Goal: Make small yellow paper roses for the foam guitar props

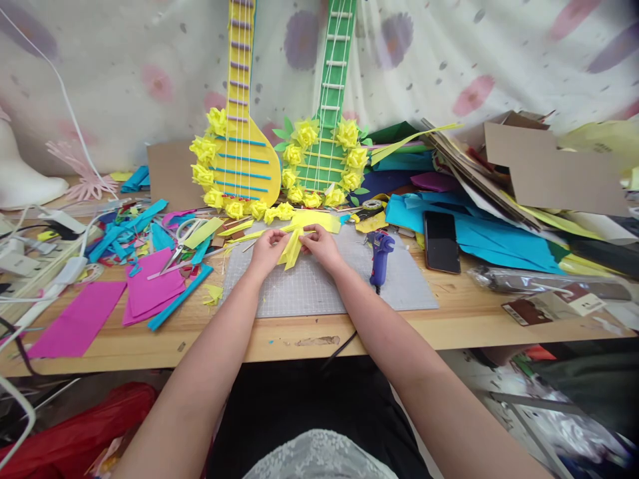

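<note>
Yellow paper strip [291, 247] is pinched at its top between the fingertips of the left hand [267, 250] and right hand [323, 247] over a grey cutting mat [319, 289]. Scissors [178, 243] lie left; a purple glue gun [380, 256] and black phone [441, 241] lie right.

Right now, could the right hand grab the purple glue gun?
Probably yes. The glue gun lies on the grey mat just beside the right hand, with nothing between them. But that hand and the left hand are both pinching the yellow paper, so it would have to let go.
</note>
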